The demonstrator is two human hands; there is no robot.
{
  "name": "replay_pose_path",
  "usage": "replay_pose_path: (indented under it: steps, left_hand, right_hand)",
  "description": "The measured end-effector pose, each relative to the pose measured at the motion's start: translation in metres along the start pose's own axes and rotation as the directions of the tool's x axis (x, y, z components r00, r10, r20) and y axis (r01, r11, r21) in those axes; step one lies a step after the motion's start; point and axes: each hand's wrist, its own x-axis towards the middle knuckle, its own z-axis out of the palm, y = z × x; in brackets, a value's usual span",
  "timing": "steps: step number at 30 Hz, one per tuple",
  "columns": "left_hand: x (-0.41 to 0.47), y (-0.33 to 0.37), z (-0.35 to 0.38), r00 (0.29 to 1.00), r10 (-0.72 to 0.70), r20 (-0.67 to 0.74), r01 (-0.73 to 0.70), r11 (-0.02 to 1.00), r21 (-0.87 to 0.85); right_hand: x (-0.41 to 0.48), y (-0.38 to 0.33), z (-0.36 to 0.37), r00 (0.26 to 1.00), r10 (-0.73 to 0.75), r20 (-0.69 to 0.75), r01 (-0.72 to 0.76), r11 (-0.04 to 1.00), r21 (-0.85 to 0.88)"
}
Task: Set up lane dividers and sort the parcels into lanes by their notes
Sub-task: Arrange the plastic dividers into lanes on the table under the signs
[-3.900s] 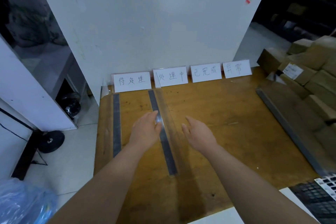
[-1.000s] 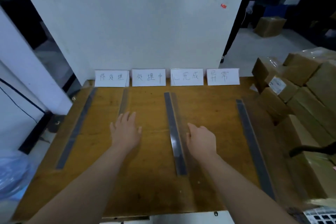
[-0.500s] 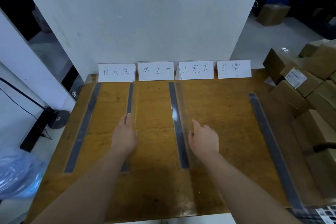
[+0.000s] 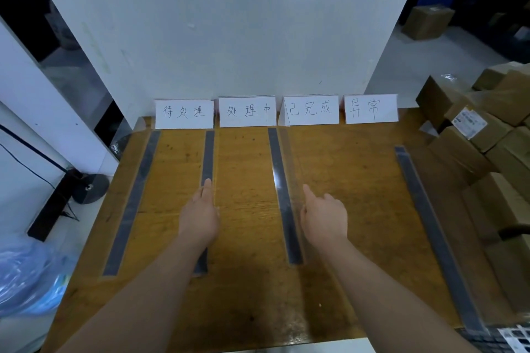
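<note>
Left hand [image 4: 200,215] shifted onto divider [image 4: 208,155]; cards [image 4: 247,111] read 待处理, 处理中, 已完成, 异常.

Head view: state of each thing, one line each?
Left hand, open, fingers flat on second divider.
Right hand, open, beside third divider; contact unclear.
First divider, on table, untouched.
Fourth divider, angled, short of the cards, untouched.
Cards, four standing along the back edge.
Parcels, stacked at right, none in lanes.
</note>
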Motion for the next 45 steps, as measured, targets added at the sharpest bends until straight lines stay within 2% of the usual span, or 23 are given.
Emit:
replay_pose_path:
  steps: [8, 21, 37, 45]
  left_hand:
    - [0.001, 0.000, -0.004, 0.999, -0.027, -0.019, 0.027, 0.999, -0.021]
    - [-0.001, 0.001, -0.009, 1.000, -0.029, 0.010, 0.029, 0.999, -0.021]
    - [0.000, 0.001, -0.014, 0.999, -0.043, 0.029, 0.043, 0.999, 0.005]
    - [0.001, 0.000, -0.017, 0.999, -0.028, -0.015, 0.029, 0.999, 0.015]
  right_hand:
    - [0.000, -0.001, -0.002, 1.000, -0.001, 0.017, 0.002, 1.000, -0.027]
    - [0.000, -0.001, -0.008, 1.000, 0.007, 0.002, -0.007, 0.996, 0.089]
    - [0.003, 0.000, -0.006, 0.999, 0.051, -0.008, -0.051, 0.996, 0.069]
    - [0.004, 0.004, -0.010, 0.997, 0.060, -0.043, -0.056, 0.994, 0.090]
